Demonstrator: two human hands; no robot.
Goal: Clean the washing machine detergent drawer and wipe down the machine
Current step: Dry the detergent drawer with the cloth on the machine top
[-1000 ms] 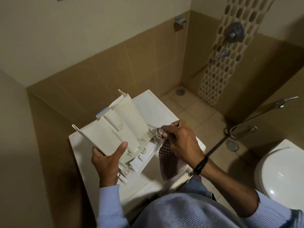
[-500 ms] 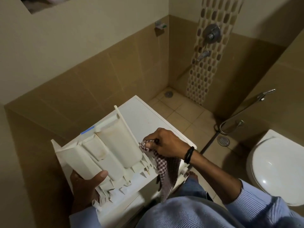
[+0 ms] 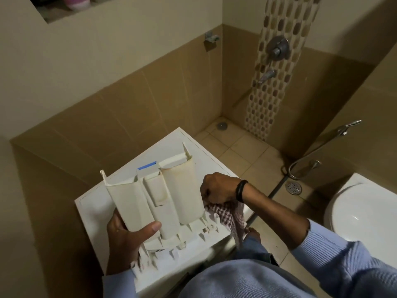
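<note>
Drawer (image 3: pixel 182 190) in left grip (image 3: pixel 124 239); cloth (image 3: pixel 231 215), right grip (image 3: pixel 221 187)

A person in a blue sweater (image 3: pixel 247 280) stands at a white washing machine (image 3: pixel 94 207). The left grip (image 3: pixel 126 239) holds a white detergent drawer (image 3: pixel 171 201) above the machine's top, with the thumb across its front. The drawer is tipped up, and its rounded humps face the person. The right grip (image 3: pixel 219 188) is curled round a checked cloth (image 3: pixel 227 214) at the drawer's right side. A black band (image 3: pixel 241 190) sits on that wrist. A white toilet (image 3: pixel 361 211) is close by on the right. A shower tap (image 3: pixel 278 47) is on the far wall.
</note>
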